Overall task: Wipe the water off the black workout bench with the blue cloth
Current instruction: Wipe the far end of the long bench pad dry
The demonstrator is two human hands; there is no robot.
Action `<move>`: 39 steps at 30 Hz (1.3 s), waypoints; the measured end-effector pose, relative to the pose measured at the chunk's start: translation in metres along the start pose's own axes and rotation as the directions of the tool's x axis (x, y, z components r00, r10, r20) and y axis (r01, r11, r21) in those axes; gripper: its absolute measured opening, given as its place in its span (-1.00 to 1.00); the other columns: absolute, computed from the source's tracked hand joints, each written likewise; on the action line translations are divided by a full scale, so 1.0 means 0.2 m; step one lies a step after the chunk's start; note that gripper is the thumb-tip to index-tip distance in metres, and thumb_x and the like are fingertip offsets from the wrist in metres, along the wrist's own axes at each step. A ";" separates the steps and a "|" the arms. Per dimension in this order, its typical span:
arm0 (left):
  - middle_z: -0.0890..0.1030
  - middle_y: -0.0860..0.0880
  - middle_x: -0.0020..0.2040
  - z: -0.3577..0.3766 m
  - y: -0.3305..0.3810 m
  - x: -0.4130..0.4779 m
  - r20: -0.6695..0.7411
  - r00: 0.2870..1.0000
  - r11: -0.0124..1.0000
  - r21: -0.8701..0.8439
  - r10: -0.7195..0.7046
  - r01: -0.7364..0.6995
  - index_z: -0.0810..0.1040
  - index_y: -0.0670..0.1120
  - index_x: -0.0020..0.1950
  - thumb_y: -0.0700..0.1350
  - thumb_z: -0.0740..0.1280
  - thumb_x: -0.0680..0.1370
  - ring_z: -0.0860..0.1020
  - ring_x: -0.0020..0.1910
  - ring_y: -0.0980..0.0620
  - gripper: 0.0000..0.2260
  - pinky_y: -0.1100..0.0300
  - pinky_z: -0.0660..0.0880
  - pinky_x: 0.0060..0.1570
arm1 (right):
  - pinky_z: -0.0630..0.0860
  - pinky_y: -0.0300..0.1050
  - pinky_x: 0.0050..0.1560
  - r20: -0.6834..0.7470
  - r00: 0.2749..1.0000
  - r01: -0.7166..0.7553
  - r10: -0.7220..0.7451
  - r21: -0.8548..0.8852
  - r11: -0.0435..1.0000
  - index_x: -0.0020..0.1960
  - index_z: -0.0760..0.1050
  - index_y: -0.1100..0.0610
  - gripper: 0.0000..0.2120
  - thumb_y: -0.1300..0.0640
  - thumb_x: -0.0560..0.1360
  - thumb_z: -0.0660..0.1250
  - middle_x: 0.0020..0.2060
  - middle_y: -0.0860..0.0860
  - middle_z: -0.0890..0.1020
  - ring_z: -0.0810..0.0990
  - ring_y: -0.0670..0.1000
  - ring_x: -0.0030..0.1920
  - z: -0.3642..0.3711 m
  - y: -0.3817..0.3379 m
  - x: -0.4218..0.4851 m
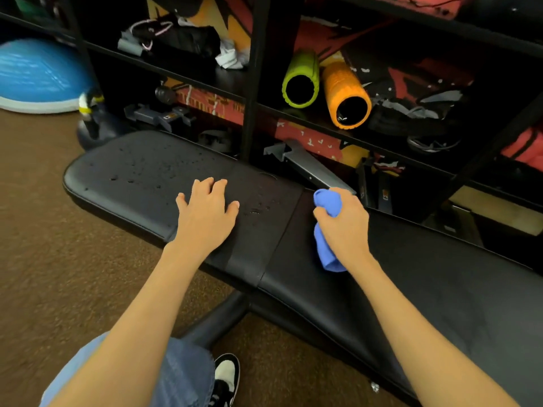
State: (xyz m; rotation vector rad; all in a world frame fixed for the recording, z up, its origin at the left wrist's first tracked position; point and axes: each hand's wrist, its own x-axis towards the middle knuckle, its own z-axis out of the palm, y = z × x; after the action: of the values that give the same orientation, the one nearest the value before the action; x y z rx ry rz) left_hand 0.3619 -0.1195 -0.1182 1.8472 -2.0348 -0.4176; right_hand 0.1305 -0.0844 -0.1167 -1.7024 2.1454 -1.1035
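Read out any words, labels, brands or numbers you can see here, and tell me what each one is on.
No text here is legible.
Small label on the grey metal bracket: too blurred to read.
Orange label on the black frame part beyond the bench: too blurred to read.
Painted wall: shapes, no readable letters.
Blue cloth: no print visible.

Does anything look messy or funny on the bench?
Yes. Water drops are scattered over the left pad of the bench, some right beside the left hand resting there. A bench should be dry. The cloth is bunched in the right hand, over the other pad, which looks dry.
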 end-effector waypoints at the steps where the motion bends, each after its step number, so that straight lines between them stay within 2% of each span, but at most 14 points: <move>1: 0.17 -0.10 0.52 0.00 -0.01 0.01 0.009 1.000 1.000 0.000 -0.017 0.017 0.17 -0.07 0.52 0.07 0.15 0.62 0.05 0.52 -0.12 -0.50 -0.26 -0.02 0.42 | 0.36 -0.16 0.01 -0.030 1.000 -0.001 0.002 0.052 0.999 0.13 0.48 0.14 -0.73 0.15 0.44 0.31 0.02 0.02 0.53 0.47 0.04 0.03 0.00 -0.01 0.05; 3: 0.15 -0.11 0.52 0.00 -0.04 0.02 0.029 0.998 0.999 -0.002 -0.054 0.055 0.15 -0.08 0.52 0.08 0.13 0.62 0.02 0.53 -0.14 -0.49 -0.25 -0.03 0.42 | 0.33 -0.19 0.02 -0.004 0.999 0.050 -0.050 0.080 0.996 0.18 0.49 0.09 -0.71 0.13 0.46 0.30 0.05 -0.04 0.53 0.46 -0.02 0.05 0.06 -0.02 0.17; 5: 0.13 -0.12 0.53 -0.01 -0.05 0.03 0.046 0.996 0.997 0.003 -0.080 0.080 0.13 -0.08 0.53 0.09 0.13 0.62 0.00 0.53 -0.17 -0.48 -0.23 -0.04 0.42 | 0.41 -0.06 0.09 0.147 0.980 0.150 -0.138 -0.069 0.986 0.20 0.49 -0.02 -0.67 -0.04 0.46 0.23 0.07 -0.03 0.56 0.49 0.04 0.08 0.15 -0.02 0.29; 9: 0.12 -0.13 0.53 -0.01 -0.04 0.06 0.061 0.994 0.995 0.035 -0.091 0.088 0.12 -0.09 0.53 0.11 0.13 0.62 -0.01 0.52 -0.19 -0.45 -0.23 -0.05 0.43 | 0.42 0.14 0.16 0.327 0.944 0.105 -0.040 -0.184 0.977 0.26 0.46 -0.07 -0.65 -0.14 0.55 0.15 0.06 0.03 0.59 0.51 0.09 0.08 0.28 0.00 0.41; 14: 0.10 -0.13 0.54 0.00 -0.05 0.06 0.069 0.993 0.992 0.092 -0.092 0.085 0.10 -0.09 0.53 0.12 0.11 0.62 -0.01 0.52 -0.20 -0.45 -0.23 -0.03 0.42 | 0.44 -0.06 0.01 0.313 0.913 0.289 -0.260 -0.047 0.956 -0.02 0.56 0.02 -0.80 0.12 0.55 0.15 -0.12 0.03 0.60 0.51 0.02 -0.09 0.25 -0.01 0.33; 17: 0.08 -0.12 0.55 0.00 -0.06 0.06 0.082 0.993 0.992 0.105 -0.082 0.073 0.07 -0.07 0.54 0.11 0.09 0.63 -0.02 0.53 -0.18 -0.46 -0.21 -0.03 0.43 | 0.27 -0.24 0.21 0.342 0.893 0.326 -0.293 -0.044 0.944 0.21 0.55 0.05 -0.75 0.13 0.58 0.22 0.18 -0.02 0.55 0.44 -0.03 0.20 0.15 0.02 0.14; 19: 0.05 -0.10 0.56 0.00 -0.06 0.07 0.103 0.992 0.993 0.105 -0.072 0.061 0.03 -0.06 0.55 0.10 0.08 0.63 -0.04 0.53 -0.17 -0.46 -0.19 -0.04 0.45 | 0.23 -0.24 0.28 0.345 0.885 0.341 -0.311 -0.027 0.940 0.27 0.52 0.04 -0.72 0.12 0.57 0.24 0.22 -0.05 0.51 0.40 -0.07 0.24 0.09 0.08 0.06; 23: 0.01 -0.07 0.57 -0.01 -0.09 0.06 0.120 0.991 0.994 0.103 -0.055 0.042 -0.01 -0.04 0.56 0.11 0.06 0.64 -0.06 0.54 -0.16 -0.45 -0.17 -0.05 0.45 | 0.25 -0.31 0.11 0.325 0.892 0.354 -0.315 -0.067 0.933 0.09 0.56 0.03 -0.82 0.15 0.58 0.21 0.02 -0.09 0.56 0.44 -0.12 0.04 0.08 0.06 0.18; 27: 0.00 -0.05 0.57 0.00 -0.09 0.05 0.125 0.991 0.993 0.113 -0.043 0.029 -0.02 -0.05 0.56 0.12 0.03 0.64 -0.08 0.54 -0.16 -0.45 -0.16 -0.07 0.46 | 0.46 0.01 0.02 0.359 0.919 0.231 -0.162 -0.160 0.960 -0.19 0.43 -0.01 -0.79 0.01 0.58 0.12 -0.22 -0.04 0.57 0.50 0.02 -0.12 0.17 0.00 0.37; 31: 0.00 -0.04 0.57 0.01 -0.09 0.06 0.103 0.994 0.991 0.132 -0.042 0.028 -0.02 -0.05 0.56 0.13 0.01 0.64 -0.07 0.53 -0.17 -0.46 -0.15 -0.07 0.45 | 0.41 0.03 -0.10 0.356 0.904 0.292 -0.238 -0.108 0.950 -0.21 0.43 0.22 -0.72 0.10 0.59 0.12 -0.27 0.14 0.55 0.49 0.10 -0.19 0.24 -0.11 0.33; 33: 0.01 -0.03 0.57 0.01 -0.09 0.07 0.095 0.995 0.990 0.140 -0.042 0.029 -0.01 -0.05 0.56 0.13 0.01 0.64 -0.06 0.53 -0.17 -0.46 -0.15 -0.06 0.45 | 0.36 -0.14 -0.04 0.341 0.895 0.332 -0.287 -0.082 0.940 -0.12 0.54 0.18 -0.76 0.14 0.59 0.15 -0.15 0.09 0.59 0.52 0.06 -0.09 0.23 -0.13 0.25; 35: 0.01 -0.03 0.57 0.01 -0.09 0.07 0.093 0.995 0.990 0.142 -0.039 0.025 -0.01 -0.04 0.56 0.13 0.01 0.64 -0.06 0.53 -0.17 -0.46 -0.15 -0.06 0.45 | 0.24 -0.32 0.13 0.366 0.891 0.316 -0.268 -0.076 0.946 0.17 0.57 0.06 -0.75 0.09 0.60 0.17 0.18 0.05 0.56 0.47 0.04 0.21 0.20 -0.10 0.17; 37: 0.01 -0.03 0.57 0.01 -0.10 0.06 0.098 0.995 0.990 0.141 -0.036 0.022 -0.02 -0.04 0.57 0.13 0.00 0.64 -0.06 0.53 -0.16 -0.46 -0.14 -0.06 0.45 | 0.08 -0.29 0.29 0.421 0.872 0.310 -0.251 -0.077 0.948 0.32 0.46 -0.05 -0.70 0.03 0.60 0.17 0.38 -0.03 0.41 0.29 -0.01 0.42 0.16 -0.06 0.08; 39: 0.01 -0.03 0.57 0.01 -0.10 0.06 0.107 0.994 0.990 0.138 -0.032 0.017 -0.02 -0.03 0.57 0.13 0.00 0.64 -0.07 0.54 -0.15 -0.45 -0.14 -0.07 0.46 | 0.06 -0.27 0.35 0.443 0.855 0.334 -0.269 -0.076 0.939 0.34 0.43 -0.08 -0.68 0.00 0.59 0.19 0.41 -0.08 0.37 0.24 -0.06 0.44 0.11 -0.02 0.02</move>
State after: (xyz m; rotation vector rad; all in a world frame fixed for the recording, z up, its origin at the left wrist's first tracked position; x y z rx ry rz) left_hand 0.3772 -0.1332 -0.1285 1.9713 -2.1631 -0.4025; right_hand 0.1452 -0.0987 -0.1282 -2.1674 1.7611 -0.5538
